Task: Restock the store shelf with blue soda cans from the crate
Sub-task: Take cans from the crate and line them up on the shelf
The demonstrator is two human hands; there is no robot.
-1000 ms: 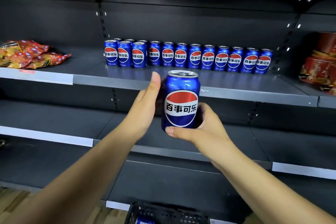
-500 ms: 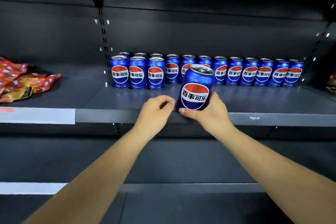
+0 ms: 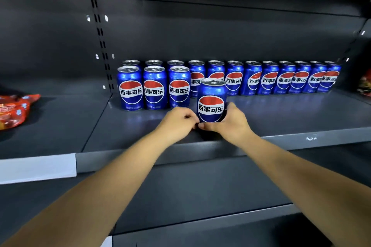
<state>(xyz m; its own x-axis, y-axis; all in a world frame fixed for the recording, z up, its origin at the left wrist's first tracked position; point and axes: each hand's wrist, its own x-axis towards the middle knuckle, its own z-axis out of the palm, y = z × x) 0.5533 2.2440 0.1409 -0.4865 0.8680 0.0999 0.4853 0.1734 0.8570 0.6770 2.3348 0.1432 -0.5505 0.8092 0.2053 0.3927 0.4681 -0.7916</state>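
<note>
- Dark grey metal store shelving is filling the head view, and the middle shelf (image 3: pixel 281 118) is carrying a back row of blue soda cans (image 3: pixel 269 79) along the rear panel, with three front-row cans (image 3: pixel 154 89) starting a second row at the left end.
- Standing upright near the shelf's front, a blue aluminium soda can with a red, white and blue round logo (image 3: pixel 211 101) is being held by the right hand (image 3: pixel 230 124); its fingers are wrapping round the lower right side and back, thumb lying under the logo.
- Just beside the can's lower left, the left hand (image 3: pixel 176 121) is hovering with fingers curled together, seemingly holding nothing, knuckles almost meeting the right thumb.
- Judging by the layout, the open slot is lying ahead and slightly left of the held can, next to the third front-row can, so the right hand is sitting better placed to push it there, long axis vertical.
- Red snack bags (image 3: pixel 14 112) are lying on the neighbouring shelf section at left; the crate is not showing.
</note>
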